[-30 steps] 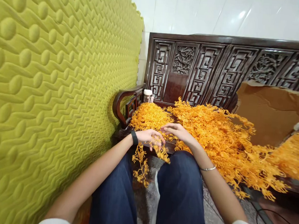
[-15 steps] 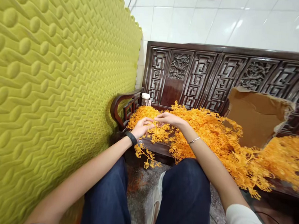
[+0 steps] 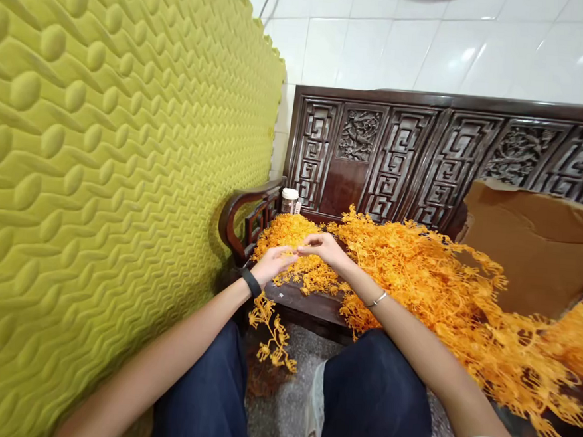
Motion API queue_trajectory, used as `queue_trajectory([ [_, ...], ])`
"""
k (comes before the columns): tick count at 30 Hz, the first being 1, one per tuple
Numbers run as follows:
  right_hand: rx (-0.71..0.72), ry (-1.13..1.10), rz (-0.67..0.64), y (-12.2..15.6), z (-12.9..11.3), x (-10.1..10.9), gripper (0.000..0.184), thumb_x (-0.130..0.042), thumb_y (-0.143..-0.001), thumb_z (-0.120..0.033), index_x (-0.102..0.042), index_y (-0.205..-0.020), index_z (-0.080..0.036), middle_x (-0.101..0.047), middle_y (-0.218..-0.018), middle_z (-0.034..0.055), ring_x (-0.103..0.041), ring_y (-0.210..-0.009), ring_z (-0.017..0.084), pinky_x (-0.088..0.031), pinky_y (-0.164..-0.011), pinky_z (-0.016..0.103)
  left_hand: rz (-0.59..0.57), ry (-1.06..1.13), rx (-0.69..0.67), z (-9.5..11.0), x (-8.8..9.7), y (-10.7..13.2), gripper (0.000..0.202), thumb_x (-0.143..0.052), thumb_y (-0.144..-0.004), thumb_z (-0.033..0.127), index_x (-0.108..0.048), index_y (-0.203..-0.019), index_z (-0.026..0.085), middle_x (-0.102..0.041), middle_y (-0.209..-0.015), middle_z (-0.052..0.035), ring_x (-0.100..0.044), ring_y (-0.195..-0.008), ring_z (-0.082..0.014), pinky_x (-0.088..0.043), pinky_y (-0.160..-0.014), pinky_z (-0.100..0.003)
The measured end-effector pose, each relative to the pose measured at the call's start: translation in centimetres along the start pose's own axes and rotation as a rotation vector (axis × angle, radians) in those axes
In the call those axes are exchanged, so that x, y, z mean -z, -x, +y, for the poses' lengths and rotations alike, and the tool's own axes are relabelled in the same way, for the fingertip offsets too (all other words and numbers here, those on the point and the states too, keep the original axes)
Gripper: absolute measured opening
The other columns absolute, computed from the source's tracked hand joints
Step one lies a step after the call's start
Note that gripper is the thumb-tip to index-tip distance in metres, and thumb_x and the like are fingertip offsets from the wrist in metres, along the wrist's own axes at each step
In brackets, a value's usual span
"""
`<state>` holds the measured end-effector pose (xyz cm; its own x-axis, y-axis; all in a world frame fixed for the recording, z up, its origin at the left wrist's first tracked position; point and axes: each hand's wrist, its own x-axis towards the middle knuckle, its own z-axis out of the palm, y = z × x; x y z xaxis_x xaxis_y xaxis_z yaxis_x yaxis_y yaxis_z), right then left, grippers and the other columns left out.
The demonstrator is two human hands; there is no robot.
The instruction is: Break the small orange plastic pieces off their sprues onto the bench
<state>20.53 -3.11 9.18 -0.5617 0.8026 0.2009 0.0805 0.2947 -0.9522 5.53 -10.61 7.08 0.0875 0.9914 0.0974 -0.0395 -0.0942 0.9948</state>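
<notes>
My left hand (image 3: pixel 274 264), a dark band at its wrist, is held over the front of the bench with its fingers closed together. An orange plastic sprig (image 3: pixel 275 340) with small branching tips hangs below that wrist; its upper end is hidden behind the hand. My right hand (image 3: pixel 323 247), with a silver bangle behind it, pinches at the left fingertips. What lies between its fingers is too small to make out. Behind both hands a low heap of small orange pieces (image 3: pixel 290 232) covers the left end of the seat.
A large pile of orange sprigs (image 3: pixel 407 273) spreads along the dark carved bench (image 3: pixel 346 189). Torn brown cardboard (image 3: pixel 533 249) leans on the backrest. A white-lidded container (image 3: pixel 289 200) stands by the armrest (image 3: pixel 234 221). A yellow-green padded mat (image 3: pixel 125 167) rises at the left.
The view has shifted slightly. The hanging sprig has swung lower and more upright below my left wrist. My hands stay together at the fingertips, the left fingers straighter.
</notes>
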Motion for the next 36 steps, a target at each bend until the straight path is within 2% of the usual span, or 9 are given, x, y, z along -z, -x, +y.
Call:
queue_trajectory([
  [6,-0.084,-0.204,0.090,0.6,1.2,-1.0,0.028,-0.076,-0.052,-0.040,-0.063,-0.060,-0.016,-0.064,-0.062,0.0002,-0.058,-0.061,0.012,-0.046,-0.072,0.029,-0.079,0.030,-0.037,-0.4,1.1,-0.1,0.036,-0.069,-0.066,0.039,-0.060,-0.088,0.011,-0.031,-0.046,0.0097,-0.022,-0.041,-0.0032,-0.012,-0.043,-0.021],
  [17,-0.105,-0.313,0.124,0.3,2.9,-2.3,0.024,-0.071,-0.060,-0.036,-0.057,-0.057,-0.017,-0.059,-0.064,0.0018,-0.055,-0.062,0.013,-0.047,-0.065,0.028,-0.138,0.055,-0.019,-1.4,2.6,-1.5,0.032,-0.064,-0.073,0.033,-0.065,-0.096,0.010,-0.027,-0.041,0.0101,-0.019,-0.038,-0.0028,-0.009,-0.040,-0.021],
  [19,-0.080,-0.288,0.209,-0.4,3.5,-1.1,0.022,-0.069,-0.063,-0.036,-0.058,-0.061,-0.018,-0.061,-0.067,0.0040,-0.057,-0.065,0.015,-0.049,-0.066,0.031,-0.179,0.057,0.009,-1.5,2.5,-1.2,0.042,-0.064,-0.074,0.030,-0.060,-0.111,0.012,-0.027,-0.042,0.0109,-0.019,-0.038,-0.0027,-0.010,-0.040,-0.020],
  [22,0.008,-0.219,0.461,-1.5,4.3,2.5,0.022,-0.064,-0.069,-0.041,-0.058,-0.065,-0.020,-0.062,-0.070,0.0047,-0.059,-0.069,0.017,-0.050,-0.070,0.035,-0.324,0.053,0.073,-1.6,2.1,-0.3,0.069,-0.063,-0.076,0.026,-0.034,-0.138,0.020,-0.028,-0.041,0.0127,-0.020,-0.038,-0.0032,-0.012,-0.040,-0.019],
  [26,0.115,-0.056,0.704,-1.9,5.1,6.5,0.026,-0.065,-0.066,-0.045,-0.058,-0.069,-0.020,-0.055,-0.064,-0.0006,-0.053,-0.064,0.015,-0.045,-0.070,0.032,-0.404,0.053,0.091,-1.6,1.5,0.6,0.071,-0.056,-0.082,0.033,-0.022,-0.143,0.018,-0.043,-0.042,0.0099,-0.030,-0.035,-0.0041,-0.021,-0.039,-0.018],
  [29,0.113,0.074,0.682,-1.6,5.9,6.6,0.026,-0.068,-0.063,-0.040,-0.065,-0.075,-0.018,-0.049,-0.056,-0.0022,-0.046,-0.058,0.014,-0.042,-0.064,0.031,-0.327,0.044,0.106,-1.9,1.5,0.3,0.066,-0.061,-0.078,0.037,-0.037,-0.134,0.012,-0.052,-0.048,0.0062,-0.039,-0.038,-0.0048,-0.030,-0.041,-0.018],
  [31,0.079,0.122,0.630,-1.7,6.5,5.7,0.025,-0.065,-0.065,-0.036,-0.068,-0.080,-0.016,-0.050,-0.057,-0.0011,-0.047,-0.059,0.015,-0.043,-0.064,0.032,-0.265,0.027,0.123,-2.1,1.6,-0.1,0.056,-0.065,-0.073,0.038,-0.052,-0.117,0.007,-0.051,-0.050,0.0053,-0.041,-0.041,-0.0050,-0.033,-0.042,-0.019],
  [33,0.036,0.134,0.574,-2.0,7.2,4.8,0.030,-0.063,-0.065,-0.029,-0.068,-0.092,-0.015,-0.058,-0.067,0.0025,-0.053,-0.064,0.017,-0.045,-0.068,0.033,-0.210,0.019,0.123,-2.3,1.8,-0.4,0.047,-0.068,-0.069,0.038,-0.059,-0.103,0.007,-0.050,-0.051,0.0046,-0.043,-0.044,-0.0057,-0.035,-0.043,-0.019],
  [36,-0.077,0.128,0.425,-2.5,7.8,3.8,0.056,-0.066,-0.060,-0.018,-0.059,-0.116,-0.019,-0.063,-0.099,0.0096,-0.060,-0.080,0.020,-0.049,-0.074,0.035,-0.166,0.009,0.117,-2.3,2.1,-0.6,0.042,-0.069,-0.068,0.037,-0.060,-0.098,0.009,-0.050,-0.052,0.0043,-0.044,-0.047,-0.0065,-0.035,-0.043,-0.018],
])
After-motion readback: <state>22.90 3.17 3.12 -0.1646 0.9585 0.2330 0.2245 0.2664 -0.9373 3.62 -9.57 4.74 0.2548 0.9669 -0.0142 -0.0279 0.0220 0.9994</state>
